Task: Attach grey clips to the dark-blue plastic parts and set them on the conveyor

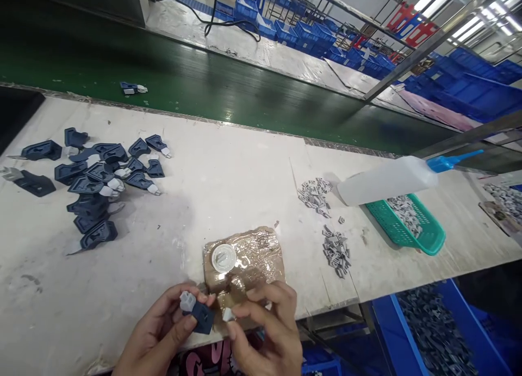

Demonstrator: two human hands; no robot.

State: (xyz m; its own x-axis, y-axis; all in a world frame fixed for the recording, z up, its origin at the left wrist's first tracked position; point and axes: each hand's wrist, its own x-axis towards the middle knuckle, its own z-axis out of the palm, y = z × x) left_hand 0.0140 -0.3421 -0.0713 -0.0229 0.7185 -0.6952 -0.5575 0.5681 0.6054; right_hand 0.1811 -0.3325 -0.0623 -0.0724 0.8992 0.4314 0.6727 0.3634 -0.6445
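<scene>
My left hand [163, 332] grips a dark blue plastic part [202, 316] with a small white piece [187, 301] fitted on its top. Just to the right, my right hand [267, 327] pinches a small grey clip [227, 314] between thumb and forefinger, close to the blue part but apart from it. Both hands hover at the near edge of the white table [228, 180], in front of a tape-wrapped brown block [253, 256] that carries a white round cap [223, 257].
Several dark blue parts [98, 186] lie piled at the left. Two heaps of grey clips [336, 251] sit right of centre. A squeeze bottle [387, 180] with a blue nozzle leans on a green basket [428, 240]. A green conveyor belt [204, 88] runs behind; a blue bin [440, 332] stands below right.
</scene>
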